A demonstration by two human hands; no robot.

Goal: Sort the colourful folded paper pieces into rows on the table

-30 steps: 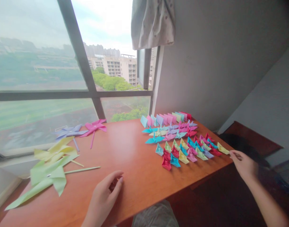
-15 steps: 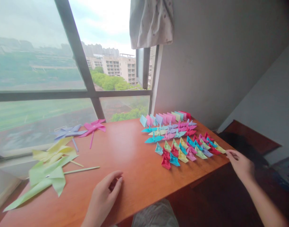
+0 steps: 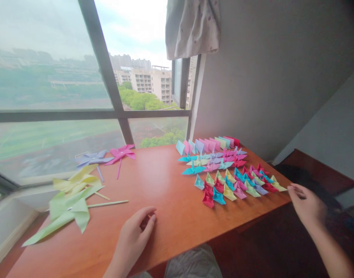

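My left hand (image 3: 139, 233) rests on the table's near part, fingers loosely curled, thumb a little apart from them; nothing shows in it. At the table's right edge, my right hand (image 3: 307, 202) has its thumb and fingertips closed at the outer tip of a yellow paper boat (image 3: 277, 183). That boat stands at the right end of rows of folded paper boats in several colours, among them a red boat (image 3: 208, 199), a blue boat (image 3: 219, 197) and a purple boat (image 3: 260, 189).
Behind the boats stand paper cranes (image 3: 194, 169) and a row of folded paper pieces (image 3: 207, 145). Pink (image 3: 121, 153), purple (image 3: 94, 158), yellow (image 3: 77, 180) and green pinwheels (image 3: 68, 208) lie at left by the window. The wooden table (image 3: 165, 204) ends just before my lap.
The view has turned slightly left, so everything sits further right. My right hand has eased slightly outward at the yellow boat, which now stands more upright. My left hand stays on the table.
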